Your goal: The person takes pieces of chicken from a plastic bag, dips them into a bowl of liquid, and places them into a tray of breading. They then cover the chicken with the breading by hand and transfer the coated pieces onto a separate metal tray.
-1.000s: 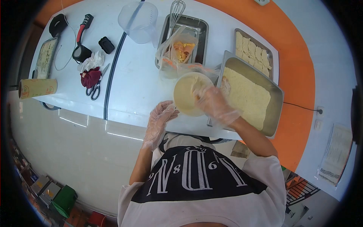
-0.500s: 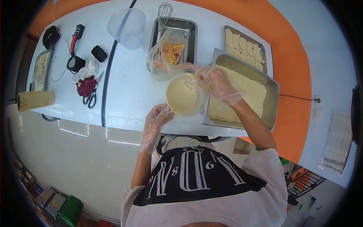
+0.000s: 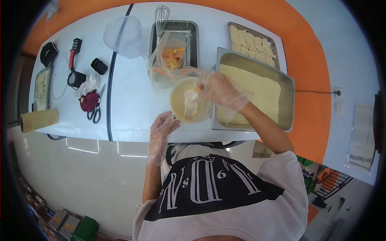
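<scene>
Coated piece [image 3: 191, 102] is at the bowl [image 3: 206, 112], hanging over/in the pale batter [image 3: 179, 98]; can't tell how deep. R hand [image 3: 223, 92], gloved, has fingers closed on its upper end. L hand [image 3: 161, 130], gloved too, sits just beside the bowl, fingers loosely curled, nothing visible in its grasp.

Progress, by eye: this one's wet w/ batter, no dry coat showing. Uncoated-looking orange-pink pieces [image 3: 173, 57] remain in the clear bag [image 3: 158, 64], so work's left; exact no. unclear. Finished-looking pale pieces [image 3: 251, 42] lie in rows, packed close in the shallow tray [image 3: 277, 52].

R of the bowl: deep pan [image 3: 286, 108], w/ a broad layer of pale crumb or flour [image 3: 251, 92], type unclear. Beyond the bowl, metal tray [image 3: 194, 40] w/ the bag partly over it, plus whisk [image 3: 161, 18] leaning at its far end. Farther L: clear jug [image 3: 124, 34], contents n/a to the eye, then scissors [image 3: 96, 114] by the maroon cloth [image 3: 89, 101].
</scene>
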`<state>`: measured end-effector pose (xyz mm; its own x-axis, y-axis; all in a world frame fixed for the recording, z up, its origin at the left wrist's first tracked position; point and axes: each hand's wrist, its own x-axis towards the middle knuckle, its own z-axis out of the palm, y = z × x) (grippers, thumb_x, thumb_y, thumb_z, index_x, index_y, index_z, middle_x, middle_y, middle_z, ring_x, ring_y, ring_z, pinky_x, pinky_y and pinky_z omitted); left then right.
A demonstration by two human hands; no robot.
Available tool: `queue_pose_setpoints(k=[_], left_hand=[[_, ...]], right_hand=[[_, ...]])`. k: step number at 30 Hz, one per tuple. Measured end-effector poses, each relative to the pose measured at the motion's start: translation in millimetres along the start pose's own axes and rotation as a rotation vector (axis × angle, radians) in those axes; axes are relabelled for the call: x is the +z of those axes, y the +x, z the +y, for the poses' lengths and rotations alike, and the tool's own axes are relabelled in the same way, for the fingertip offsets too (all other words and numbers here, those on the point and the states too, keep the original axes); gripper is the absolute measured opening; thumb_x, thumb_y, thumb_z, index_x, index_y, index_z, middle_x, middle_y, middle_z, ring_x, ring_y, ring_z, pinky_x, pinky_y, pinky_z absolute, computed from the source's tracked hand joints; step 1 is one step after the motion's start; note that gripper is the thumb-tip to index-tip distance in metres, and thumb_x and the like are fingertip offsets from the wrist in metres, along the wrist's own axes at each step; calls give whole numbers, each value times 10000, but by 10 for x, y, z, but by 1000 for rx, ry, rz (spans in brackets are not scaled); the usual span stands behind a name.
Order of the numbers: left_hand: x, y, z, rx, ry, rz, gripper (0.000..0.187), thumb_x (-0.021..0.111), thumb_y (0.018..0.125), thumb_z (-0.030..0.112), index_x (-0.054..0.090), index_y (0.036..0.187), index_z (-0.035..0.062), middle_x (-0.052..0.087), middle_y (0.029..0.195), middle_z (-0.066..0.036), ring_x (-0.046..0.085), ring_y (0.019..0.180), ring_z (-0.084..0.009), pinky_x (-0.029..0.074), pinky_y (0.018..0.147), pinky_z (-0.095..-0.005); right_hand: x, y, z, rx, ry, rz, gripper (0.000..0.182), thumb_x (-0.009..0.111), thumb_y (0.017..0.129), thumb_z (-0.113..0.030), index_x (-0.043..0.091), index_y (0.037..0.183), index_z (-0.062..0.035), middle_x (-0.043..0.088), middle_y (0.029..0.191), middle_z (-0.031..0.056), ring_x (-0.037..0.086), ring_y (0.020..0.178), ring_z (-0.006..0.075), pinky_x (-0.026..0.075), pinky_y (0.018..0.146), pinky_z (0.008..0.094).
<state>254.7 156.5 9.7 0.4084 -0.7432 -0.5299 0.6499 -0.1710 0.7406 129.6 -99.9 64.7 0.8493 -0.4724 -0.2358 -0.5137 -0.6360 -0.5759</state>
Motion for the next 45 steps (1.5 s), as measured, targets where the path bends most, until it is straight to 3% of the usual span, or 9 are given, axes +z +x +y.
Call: queue_pose_setpoints(k=[4,10,15,20,24,31,35,42,45], left_hand=[[12,-11,-49,-9,30,-3,432,659,1029,233,615,1369,-30,654,1207,-153,707,1138,-288,561,1063,-415],[32,-24,-73,1,99,35,472,678,1039,278,598,1376,-42,658,1245,-189,713,1148,-287,564,1071,-405],[-75,-32,-189,-3,121,124,520,678,1053,306,574,1414,-54,643,1297,-225,703,1175,-320,567,1065,-411],[-223,7,-356,-2,114,215,545,676,1065,310,542,1446,-57,619,1324,-229,693,1193,-328,569,1060,-408],[-187,30,-405,-15,114,233,558,672,1068,306,522,1459,-62,608,1330,-228,686,1197,-329,569,1061,-405],[35,86,-454,-65,166,257,596,672,1062,300,485,1480,-82,600,1338,-218,673,1214,-339,553,1071,-418],[128,126,-492,-25,129,215,608,676,1057,293,475,1483,-91,619,1320,-200,670,1219,-334,552,1059,-418],[88,75,-506,-23,212,344,523,661,1081,291,540,1448,-62,658,1278,-186,708,1152,-297,583,1013,-393],[-76,83,-538,30,125,316,532,702,1044,324,584,1412,-41,679,1227,-165,706,1148,-282,572,1026,-391]], right_hand=[[-190,177,250,-102,24,176,264,824,787,-212,780,928,8,753,849,203,714,744,331,583,764,397],[-852,-76,-64,-50,78,28,301,813,761,-129,792,1014,33,760,916,211,719,837,290,575,813,387],[-1489,-475,-66,4,143,12,261,800,782,-111,797,1007,21,730,923,63,627,806,159,524,723,329],[-1855,-915,127,84,193,33,247,819,761,-84,788,993,-3,715,925,35,588,779,125,495,703,301],[-1886,-1217,236,222,158,-7,328,870,772,-254,789,942,15,743,869,106,687,824,200,542,749,364],[-1648,-1177,1522,287,200,-104,309,823,854,-265,793,959,24,766,913,127,700,840,192,555,793,366],[-1449,-1007,2284,262,193,230,331,761,916,-250,780,1090,31,794,1006,141,724,896,190,565,849,346],[-1330,-542,2179,62,440,137,343,716,961,-243,775,1180,13,800,1054,132,748,959,184,584,895,354],[-1187,-103,1392,-5,498,255,296,684,972,-209,779,1146,11,795,1031,158,747,932,204,582,880,371]])
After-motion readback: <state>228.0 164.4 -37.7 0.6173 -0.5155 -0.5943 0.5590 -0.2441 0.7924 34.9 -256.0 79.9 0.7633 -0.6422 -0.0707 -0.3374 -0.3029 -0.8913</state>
